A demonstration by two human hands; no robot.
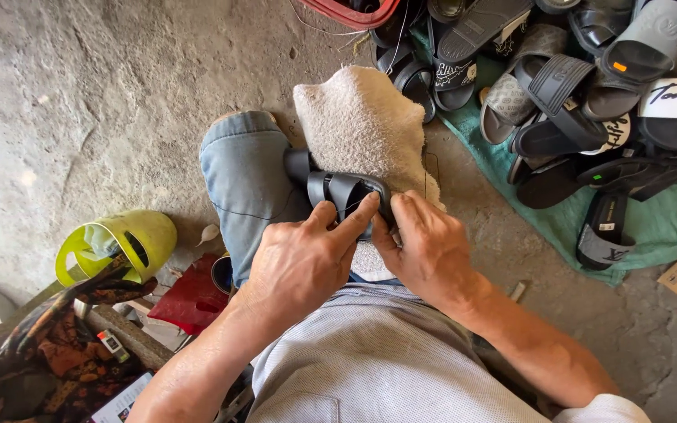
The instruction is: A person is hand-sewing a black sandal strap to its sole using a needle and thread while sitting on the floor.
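Pinching the black slide sandal [337,190] with both hands, I see it lying crosswise on the towel [358,125]; left hand [299,262] and right hand [425,247] flank it equally.

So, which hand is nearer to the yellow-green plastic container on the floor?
Left. The left hand grips the black sandal, on the side of the yellow-green container; the right hand is farther away.

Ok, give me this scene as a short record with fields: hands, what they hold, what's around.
left hand: grips a black slide sandal, index finger laid over its strap
right hand: pinches the same sandal from the other side
under the sandal: beige towel draped over the knee
right side: sandal pile on a green cloth
left side: yellow-green container lying tipped on the concrete floor
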